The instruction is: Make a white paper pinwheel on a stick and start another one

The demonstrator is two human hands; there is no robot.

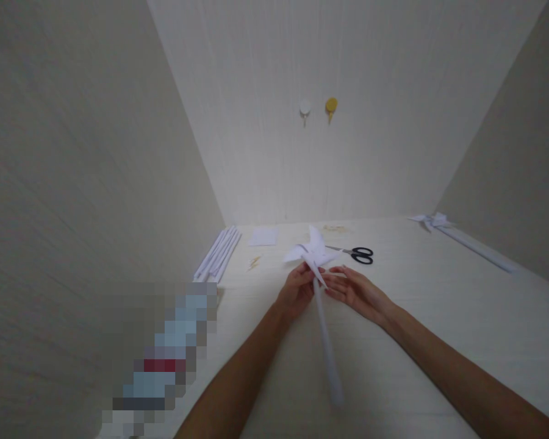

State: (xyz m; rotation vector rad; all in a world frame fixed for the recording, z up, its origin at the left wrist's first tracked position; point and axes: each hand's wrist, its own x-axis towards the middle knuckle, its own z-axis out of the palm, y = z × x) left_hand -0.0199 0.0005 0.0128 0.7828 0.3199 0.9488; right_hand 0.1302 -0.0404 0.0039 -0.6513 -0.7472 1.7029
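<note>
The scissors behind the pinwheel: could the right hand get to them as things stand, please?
Probably yes. The scissors lie flat on the table just beyond the right hand, with bare surface between them. That hand is at the paper pinwheel with the left hand, so it would have to let go.

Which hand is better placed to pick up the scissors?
Probably the right hand. It rests at the pinwheel on the side where the scissors lie, just beyond its fingers. The left hand grips the top of the paper stick and would have to cross over.

Matt white paper pinwheel [312, 251], black plastic-handled metal scissors [357, 253], smooth table [439, 305].
</note>
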